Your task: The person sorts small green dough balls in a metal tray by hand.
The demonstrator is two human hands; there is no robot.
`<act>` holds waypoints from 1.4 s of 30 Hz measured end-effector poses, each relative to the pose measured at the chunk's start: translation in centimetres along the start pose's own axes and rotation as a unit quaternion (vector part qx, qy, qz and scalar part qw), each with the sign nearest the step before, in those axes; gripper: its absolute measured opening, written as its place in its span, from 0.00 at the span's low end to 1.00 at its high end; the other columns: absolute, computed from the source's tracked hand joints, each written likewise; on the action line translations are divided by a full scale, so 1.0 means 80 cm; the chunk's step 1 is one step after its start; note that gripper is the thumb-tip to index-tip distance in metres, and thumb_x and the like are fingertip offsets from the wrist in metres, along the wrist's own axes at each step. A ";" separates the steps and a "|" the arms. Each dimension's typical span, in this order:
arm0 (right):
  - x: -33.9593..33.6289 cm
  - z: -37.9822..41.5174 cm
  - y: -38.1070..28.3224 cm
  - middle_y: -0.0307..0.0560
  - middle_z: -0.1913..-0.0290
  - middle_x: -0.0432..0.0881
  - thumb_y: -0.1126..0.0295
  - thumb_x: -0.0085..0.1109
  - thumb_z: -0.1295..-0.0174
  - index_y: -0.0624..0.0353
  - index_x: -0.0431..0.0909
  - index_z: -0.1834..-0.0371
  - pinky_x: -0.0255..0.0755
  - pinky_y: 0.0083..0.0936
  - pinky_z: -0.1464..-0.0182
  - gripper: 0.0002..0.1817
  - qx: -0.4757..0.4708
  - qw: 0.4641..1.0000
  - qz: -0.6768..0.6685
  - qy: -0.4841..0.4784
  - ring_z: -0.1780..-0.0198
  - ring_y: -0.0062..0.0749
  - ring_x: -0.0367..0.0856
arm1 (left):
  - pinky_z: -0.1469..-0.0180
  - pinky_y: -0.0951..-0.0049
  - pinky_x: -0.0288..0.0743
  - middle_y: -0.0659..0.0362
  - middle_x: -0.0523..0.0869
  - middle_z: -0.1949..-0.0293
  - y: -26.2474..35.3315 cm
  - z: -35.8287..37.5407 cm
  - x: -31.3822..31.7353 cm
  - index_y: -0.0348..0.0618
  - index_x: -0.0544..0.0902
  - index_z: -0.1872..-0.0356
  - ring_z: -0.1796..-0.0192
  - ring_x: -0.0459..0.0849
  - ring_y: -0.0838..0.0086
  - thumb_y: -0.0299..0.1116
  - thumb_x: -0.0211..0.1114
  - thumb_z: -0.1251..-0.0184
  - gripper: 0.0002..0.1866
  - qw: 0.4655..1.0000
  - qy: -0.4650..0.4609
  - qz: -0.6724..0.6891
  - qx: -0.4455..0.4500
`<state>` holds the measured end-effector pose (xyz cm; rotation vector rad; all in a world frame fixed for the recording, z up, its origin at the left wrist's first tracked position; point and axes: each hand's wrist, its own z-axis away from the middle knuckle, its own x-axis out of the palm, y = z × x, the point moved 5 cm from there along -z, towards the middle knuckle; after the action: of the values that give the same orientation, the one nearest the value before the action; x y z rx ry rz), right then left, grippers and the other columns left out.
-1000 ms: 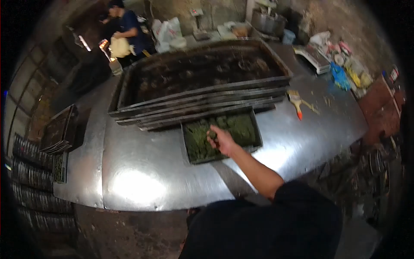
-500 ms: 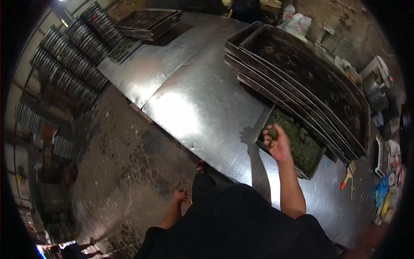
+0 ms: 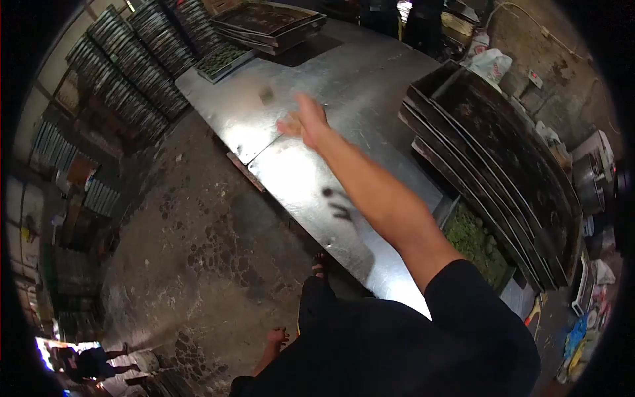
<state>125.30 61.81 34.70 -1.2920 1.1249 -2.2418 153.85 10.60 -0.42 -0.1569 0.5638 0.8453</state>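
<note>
My right hand (image 3: 305, 124) reaches far out over the metal table (image 3: 370, 86), its fingers apart and nothing held in them. Just beyond the fingertips is a small blurred brownish lump (image 3: 266, 96), apart from the hand. Low beside my body, my left hand (image 3: 277, 335) hangs over the floor with loosely bent fingers and nothing visible in it. Near my right upper arm lies a tray of green, dough-like mass (image 3: 473, 241), partly covered by the arm. At the table's far end sits another tray with green lumps (image 3: 221, 61).
Stacked dark metal trays (image 3: 509, 145) stand on the right of the table; another stack (image 3: 268, 25) is at the far end. Tall tray piles (image 3: 122, 73) line the back left. A brush (image 3: 534, 309) lies at lower right. People (image 3: 92, 362) are at the edges.
My right hand has swung from the green mass forward and left across the table, and its fingers have opened. The green lump it held has left it. The view has shifted.
</note>
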 end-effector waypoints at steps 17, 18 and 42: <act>-0.530 0.333 -0.055 0.59 0.43 0.78 0.66 0.57 0.39 0.62 0.76 0.41 0.68 0.40 0.37 0.22 -0.149 0.628 0.732 0.218 0.41 0.54 0.75 | 0.63 0.68 0.76 0.55 0.87 0.67 0.043 -0.187 0.050 0.36 0.79 0.48 0.63 0.84 0.70 0.41 0.57 0.29 0.18 0.958 -0.164 -0.010 0.233; -0.540 0.332 -0.040 0.58 0.38 0.74 0.66 0.57 0.39 0.64 0.72 0.39 0.64 0.39 0.33 0.25 -0.140 0.646 0.734 0.154 0.36 0.52 0.71 | 0.63 0.68 0.76 0.55 0.87 0.67 0.054 -0.166 0.064 0.36 0.79 0.48 0.63 0.84 0.70 0.41 0.57 0.29 0.18 0.956 -0.168 -0.024 0.239; -0.522 0.276 0.000 0.56 0.57 0.80 0.74 0.52 0.46 0.68 0.81 0.60 0.73 0.40 0.46 0.13 -0.112 0.488 0.840 0.208 0.48 0.48 0.78 | 0.72 0.70 0.73 0.51 0.87 0.59 0.125 -0.096 0.078 0.42 0.81 0.45 0.67 0.83 0.69 0.38 0.55 0.28 0.17 0.927 -0.125 -0.293 0.198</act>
<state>166.30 76.68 16.54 0.5915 1.6028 -0.6916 146.53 18.68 -9.33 0.1497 0.4012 0.1521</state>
